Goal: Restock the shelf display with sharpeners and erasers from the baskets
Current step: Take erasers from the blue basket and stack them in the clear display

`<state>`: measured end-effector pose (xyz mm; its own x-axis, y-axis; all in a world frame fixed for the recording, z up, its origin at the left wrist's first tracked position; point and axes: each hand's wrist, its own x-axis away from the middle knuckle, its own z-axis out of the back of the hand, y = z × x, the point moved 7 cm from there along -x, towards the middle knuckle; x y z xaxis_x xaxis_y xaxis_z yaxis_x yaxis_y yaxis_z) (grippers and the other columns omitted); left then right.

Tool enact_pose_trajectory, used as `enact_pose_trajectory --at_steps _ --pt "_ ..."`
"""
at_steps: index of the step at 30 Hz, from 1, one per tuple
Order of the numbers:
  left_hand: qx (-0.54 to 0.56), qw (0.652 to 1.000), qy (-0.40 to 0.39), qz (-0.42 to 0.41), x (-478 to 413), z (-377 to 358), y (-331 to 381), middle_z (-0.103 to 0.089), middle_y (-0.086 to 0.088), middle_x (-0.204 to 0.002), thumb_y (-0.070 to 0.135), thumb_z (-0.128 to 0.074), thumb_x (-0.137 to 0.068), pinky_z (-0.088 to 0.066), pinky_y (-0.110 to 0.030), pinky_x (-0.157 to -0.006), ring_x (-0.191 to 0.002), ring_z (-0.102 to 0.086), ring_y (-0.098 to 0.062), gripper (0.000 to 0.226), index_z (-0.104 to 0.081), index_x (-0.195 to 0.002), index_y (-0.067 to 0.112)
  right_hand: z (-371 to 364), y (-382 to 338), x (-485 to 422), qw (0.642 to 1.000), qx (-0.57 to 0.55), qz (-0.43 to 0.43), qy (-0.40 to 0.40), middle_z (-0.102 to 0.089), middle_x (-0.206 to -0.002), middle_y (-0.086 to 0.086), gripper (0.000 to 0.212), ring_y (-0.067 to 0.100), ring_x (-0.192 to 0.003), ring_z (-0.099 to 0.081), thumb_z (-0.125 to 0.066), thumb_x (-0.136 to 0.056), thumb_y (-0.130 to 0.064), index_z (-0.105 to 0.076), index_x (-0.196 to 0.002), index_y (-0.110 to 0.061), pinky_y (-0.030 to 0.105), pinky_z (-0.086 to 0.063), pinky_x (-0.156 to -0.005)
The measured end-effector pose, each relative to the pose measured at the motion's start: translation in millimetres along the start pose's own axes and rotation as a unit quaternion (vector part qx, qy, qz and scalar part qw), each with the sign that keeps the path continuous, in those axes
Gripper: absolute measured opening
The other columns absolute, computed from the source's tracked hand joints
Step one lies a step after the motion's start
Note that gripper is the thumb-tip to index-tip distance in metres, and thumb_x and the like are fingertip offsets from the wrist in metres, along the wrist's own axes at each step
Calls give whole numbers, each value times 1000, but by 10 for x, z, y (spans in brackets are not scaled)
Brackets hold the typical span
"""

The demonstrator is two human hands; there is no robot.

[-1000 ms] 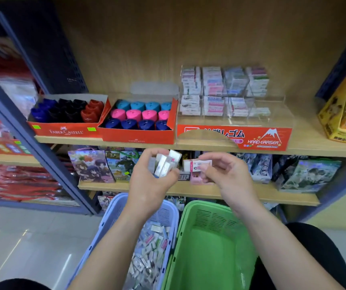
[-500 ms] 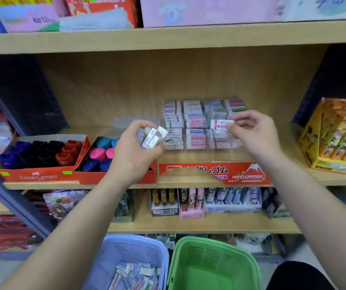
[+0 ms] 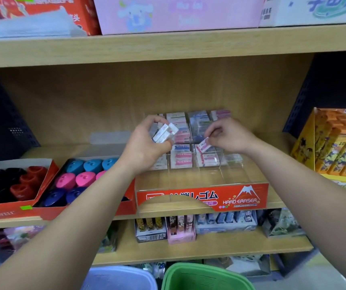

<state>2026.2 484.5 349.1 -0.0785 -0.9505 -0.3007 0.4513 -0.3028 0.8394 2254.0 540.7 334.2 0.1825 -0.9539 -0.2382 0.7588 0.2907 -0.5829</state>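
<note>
Since the earlier frame the left hand (image 3: 144, 147) has moved right, up to the clear plastic eraser display with a red front label (image 3: 201, 198), and the right hand (image 3: 228, 135) has dropped lower. The right hand pinches one white, pink-sleeved eraser (image 3: 203, 147), tilted over a front-row compartment. The left hand clutches a bundle of white wrapped erasers (image 3: 164, 132) in front of the display's stacks.

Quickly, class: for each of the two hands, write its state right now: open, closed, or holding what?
Left hand: holds a bundle of erasers.
Right hand: pinches one pink-labelled eraser.
</note>
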Motion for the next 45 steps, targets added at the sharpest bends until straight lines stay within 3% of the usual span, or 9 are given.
enact_pose_trajectory --at_steps 6,11,14,19,23,32,38,42,45 --pt "32 999 4 40 96 -22 -194 -69 -2 -91 11 -78 -86 -39 -15 -44 -43 -52 1 41 -58 -115 31 -90 31 10 988 143 54 -25 -70 -115 -2 20 14 -106 -64 -66 -93 -16 -75 -110 -19 28 -47 -91" --pt "103 993 -5 50 142 -41 -131 -75 -6 -97 10 -79 -84 -57 -35 -67 -71 -66 -17 39 -62 -112 31 5 -361 260 993 -77 62 67 -68 -89 -21 15 -15 -80 -60 -62 -99 -25 -73 -108 -30 5 -40 -70" --pt "123 991 -24 41 217 -117 -42 -74 -8 -99 6 -78 -84 -57 -32 -68 -75 -66 -17 37 -64 -113 25 -165 -569 352 966 -255 36 -4 -76 -97 -4 17 3 -80 -68 -67 -96 -28 -71 -112 -28 21 -51 -71" --pt "136 990 -13 39 341 -104 15 -71 -3 -101 6 -79 -85 -58 -30 -67 -73 -65 -13 34 -65 -113 20 -254 -632 450 930 -367 -2 -26 -74 -91 17 19 14 -71 -70 -65 -94 -2 -72 -107 -14 23 -55 -65" --pt "109 992 51 40 372 -25 -18 -71 6 -103 17 -83 -82 -59 -39 -76 -79 -70 -15 34 -64 -108 28 -295 -590 538 912 -408 -28 -28 -75 -79 7 18 22 -76 -75 -64 -92 6 -69 -100 -9 27 -61 -71" --pt "126 987 77 60 421 -4 19 -72 1 -93 14 -81 -85 -54 -16 -56 -64 -69 -8 38 -58 -111 32 -281 -486 625 902 -429 -48 -6 -75 -84 8 25 26 -78 -75 -60 -93 9 -66 -106 -10 36 -63 -76" --pt "120 990 49 60 413 -59 18 -71 -2 -93 11 -81 -85 -59 -44 -68 -68 -66 -17 39 -60 -115 24 -253 -465 626 893 -447 -49 -13 -72 -93 6 24 20 -77 -72 -58 -95 6 -70 -100 -14 32 -62 -72" --pt "112 990 59 61 404 39 -8 -68 -2 -87 9 -78 -86 -47 -19 -46 -51 -59 -4 40 -59 -119 19 -171 -412 582 907 -418 -56 -2 -64 -112 13 28 22 -91 -71 -65 -91 6 -69 -105 -18 33 -62 -75" --pt "110 989 68 74 387 158 -97 -68 -5 -84 8 -78 -87 -44 -16 -44 -49 -58 -5 40 -58 -119 20 -147 -338 524 896 -437 -80 21 -62 -112 12 27 25 -99 -73 -58 -94 5 -64 -109 -17 37 -63 -79"
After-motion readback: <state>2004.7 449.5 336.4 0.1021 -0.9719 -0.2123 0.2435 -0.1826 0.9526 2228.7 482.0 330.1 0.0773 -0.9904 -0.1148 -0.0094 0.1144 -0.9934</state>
